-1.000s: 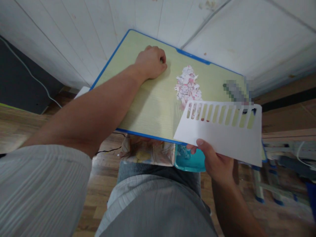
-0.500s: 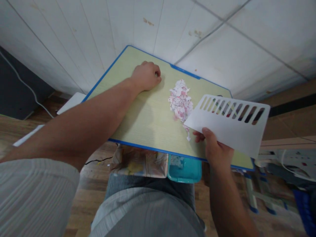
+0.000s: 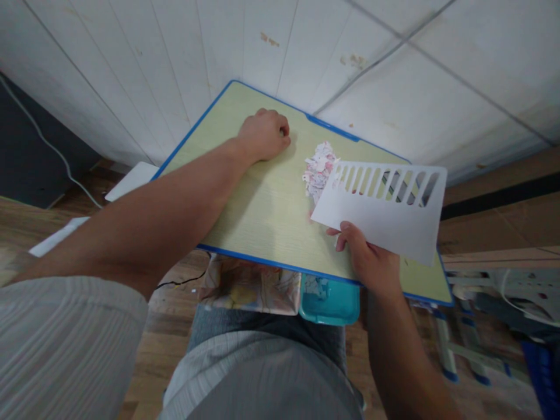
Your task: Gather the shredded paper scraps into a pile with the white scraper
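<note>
On the pale yellow tabletop [image 3: 249, 216] with blue edging lies a heap of torn white and pink paper scraps [image 3: 318, 166]. My right hand [image 3: 370, 256] grips the lower edge of a white slotted plate [image 3: 376, 216], thumb on top. This flat, stiff plate has a row of slanted slots along its far side. Its left end covers the right part of the heap; whether it touches the scraps I cannot tell. To the left of the heap, my left hand [image 3: 265, 134] rests on the tabletop with its fingers curled, nothing showing in them.
Below the table's near edge are a turquoise tray [image 3: 332, 309] with some scraps in it and a patterned box or bag [image 3: 254, 289]. A white panelled wall [image 3: 245, 41] rises behind the table. A brown board [image 3: 499, 216] stands at the right.
My right hand has moved the white slotted plate to the left, over the right side of the paper heap. My left hand stays in the same place on the tabletop.
</note>
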### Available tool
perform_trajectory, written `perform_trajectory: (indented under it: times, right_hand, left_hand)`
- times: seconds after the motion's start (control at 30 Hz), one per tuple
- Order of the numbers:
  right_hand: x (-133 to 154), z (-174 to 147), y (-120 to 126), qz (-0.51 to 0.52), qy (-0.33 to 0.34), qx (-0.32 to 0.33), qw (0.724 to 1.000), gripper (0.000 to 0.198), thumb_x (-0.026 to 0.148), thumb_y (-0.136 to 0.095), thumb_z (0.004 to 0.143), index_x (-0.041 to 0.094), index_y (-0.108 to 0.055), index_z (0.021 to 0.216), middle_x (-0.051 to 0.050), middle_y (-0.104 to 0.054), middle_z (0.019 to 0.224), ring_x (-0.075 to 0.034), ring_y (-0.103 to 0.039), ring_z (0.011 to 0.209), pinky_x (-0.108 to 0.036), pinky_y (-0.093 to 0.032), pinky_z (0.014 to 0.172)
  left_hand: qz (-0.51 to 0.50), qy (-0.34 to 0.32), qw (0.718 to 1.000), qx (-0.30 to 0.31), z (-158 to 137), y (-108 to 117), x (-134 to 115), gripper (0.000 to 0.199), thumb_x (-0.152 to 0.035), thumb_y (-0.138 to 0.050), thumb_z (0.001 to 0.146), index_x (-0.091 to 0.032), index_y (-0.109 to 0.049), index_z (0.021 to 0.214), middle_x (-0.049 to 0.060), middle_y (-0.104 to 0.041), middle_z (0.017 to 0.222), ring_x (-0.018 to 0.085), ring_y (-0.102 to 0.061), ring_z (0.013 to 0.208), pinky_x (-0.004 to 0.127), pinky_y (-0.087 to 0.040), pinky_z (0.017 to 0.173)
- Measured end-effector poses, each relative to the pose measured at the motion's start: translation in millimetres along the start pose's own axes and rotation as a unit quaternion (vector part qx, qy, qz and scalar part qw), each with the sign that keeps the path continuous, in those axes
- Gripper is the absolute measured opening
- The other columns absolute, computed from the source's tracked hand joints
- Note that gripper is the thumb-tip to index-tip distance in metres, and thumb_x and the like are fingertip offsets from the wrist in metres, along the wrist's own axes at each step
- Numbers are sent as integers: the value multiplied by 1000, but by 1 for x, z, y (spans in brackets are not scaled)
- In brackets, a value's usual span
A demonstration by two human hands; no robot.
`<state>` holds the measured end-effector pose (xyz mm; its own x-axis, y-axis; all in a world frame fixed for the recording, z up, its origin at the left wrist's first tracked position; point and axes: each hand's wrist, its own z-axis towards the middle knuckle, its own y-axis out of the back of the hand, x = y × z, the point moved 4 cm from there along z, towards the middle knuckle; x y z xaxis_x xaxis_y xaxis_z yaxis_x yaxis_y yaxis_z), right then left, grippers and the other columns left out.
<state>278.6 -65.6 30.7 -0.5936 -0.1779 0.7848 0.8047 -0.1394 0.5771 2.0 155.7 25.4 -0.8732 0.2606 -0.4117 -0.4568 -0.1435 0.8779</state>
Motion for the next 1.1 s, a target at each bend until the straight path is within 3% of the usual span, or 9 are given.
perform_trajectory:
  times: [0.17, 0.33, 0.63, 0.83, 0.93, 1.1]
  right_hand:
    - [-6, -9, 4, 36, -28, -3, 999, 49, 47, -70, 110, 29, -68, 65, -3, -84, 80, -27, -79, 80, -46, -60, 98]
    - [-2, -14, 3, 24, -10, 3, 1000, 49, 42, -71, 109, 30, -67, 62, -2, -84, 78, -28, -82, 85, -47, -56, 104]
    - [6, -18, 0, 39, -9, 10, 999, 47, 41, -71, 108, 30, -68, 62, -1, -84, 78, -28, -82, 86, -45, -58, 101]
    - [9, -24, -4, 16, -13, 31, 999, 50, 45, -69, 108, 30, -66, 60, -2, -82, 74, -28, -82, 81, -47, -60, 99]
    - [13, -31, -5, 12, -6, 39, 999, 50, 46, -69, 109, 30, -68, 61, -2, -81, 72, -28, -80, 77, -47, -62, 94]
    - [17, -39, -7, 30, 10, 37, 999, 50, 47, -68, 112, 30, -70, 65, -2, -83, 75, -28, -80, 77, -49, -62, 99]
  left_hand:
    - [-23, 6, 1000, 11, 0, -1, 1, 40, -38, -61, 103, -33, -86, 135, 4, -79, 144, 30, -57, 128, 54, -49, 117]
    - [-14, 32, 999, 24, -4, 2, -3, 39, -33, -61, 109, -26, -84, 140, 3, -77, 153, 26, -57, 136, 49, -47, 122]
    - [16, 9, 1000, 20, -13, 11, -12, 44, -31, -54, 114, -14, -84, 141, 10, -77, 156, 29, -62, 151, 42, -50, 123]
    - [23, 3, 1000, 8, -11, 9, -11, 42, -30, -55, 112, -14, -86, 137, 10, -79, 153, 26, -65, 147, 39, -52, 120]
    - [23, 11, 1000, 1, -9, 7, -9, 39, -31, -59, 112, -18, -87, 136, 9, -79, 152, 25, -66, 142, 40, -53, 120]
    - [25, 21, 999, 8, -3, 1, -5, 38, -32, -60, 111, -24, -86, 137, 6, -78, 150, 24, -62, 136, 44, -52, 119]
